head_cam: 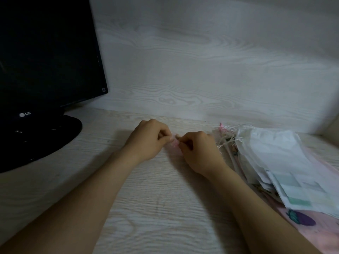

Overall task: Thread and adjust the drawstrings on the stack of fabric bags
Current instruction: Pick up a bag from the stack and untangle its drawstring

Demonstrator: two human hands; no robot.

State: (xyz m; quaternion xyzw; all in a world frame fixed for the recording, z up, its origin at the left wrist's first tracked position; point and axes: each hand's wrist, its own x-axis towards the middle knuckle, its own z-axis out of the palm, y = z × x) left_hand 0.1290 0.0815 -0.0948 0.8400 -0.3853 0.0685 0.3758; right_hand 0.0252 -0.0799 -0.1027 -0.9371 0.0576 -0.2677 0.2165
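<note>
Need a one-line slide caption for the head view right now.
Left hand and right hand pinch a small pink piece over the desk, stack of fabric bags at right.

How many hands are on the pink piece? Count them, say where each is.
2. The left hand pinches the pink piece from its left; the right hand pinches it from its right, next to the bags. It is mostly hidden.

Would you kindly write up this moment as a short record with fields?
left hand: pinches the small pink item
right hand: pinches the same item
small pink item: between both hands, over the desk; too blurred to identify
stack of bags: on the desk, right of the hands, untouched
monitor: far left, screen dark
</note>
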